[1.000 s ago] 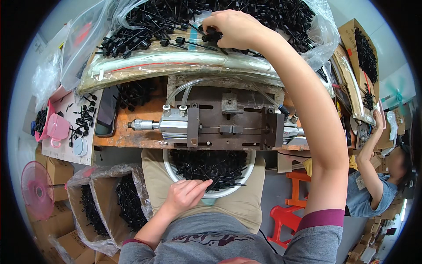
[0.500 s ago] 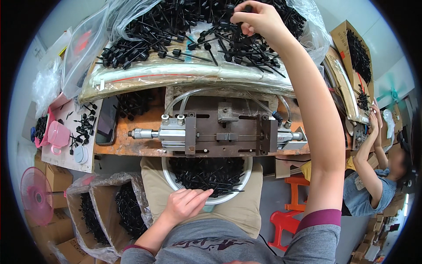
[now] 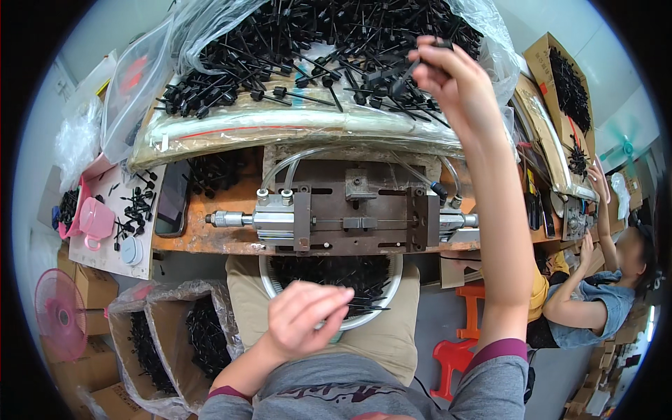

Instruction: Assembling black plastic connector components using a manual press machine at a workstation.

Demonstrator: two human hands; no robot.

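Observation:
My right hand (image 3: 458,87) is raised at the right of a heaped pile of black stemmed plastic parts (image 3: 280,42). Its fingers are closed on a black plastic part (image 3: 442,44), partly hidden by them. Over the near edge of a white basket (image 3: 397,283), my left hand (image 3: 306,318) has its fingers bent together; whatever they hold, if anything, is hidden. Thin black parts (image 3: 367,308) lie at the basket's near rim beside its fingertips. Between pile and basket sits a metal fixture (image 3: 358,222) with an air cylinder on each side, a small grey block at its middle.
Clear hoses (image 3: 297,157) arch behind the fixture. A phone-like dark device (image 3: 171,203) and a pink cup (image 3: 94,217) are left. Lined boxes of black parts (image 3: 164,336) stand lower left. At right are a red stool (image 3: 451,360) and another person (image 3: 595,301) working.
My right hand has drawn back from the pile, toward me and to the right. My left hand has lifted and shifted slightly right. The other person's nearer arm has lowered.

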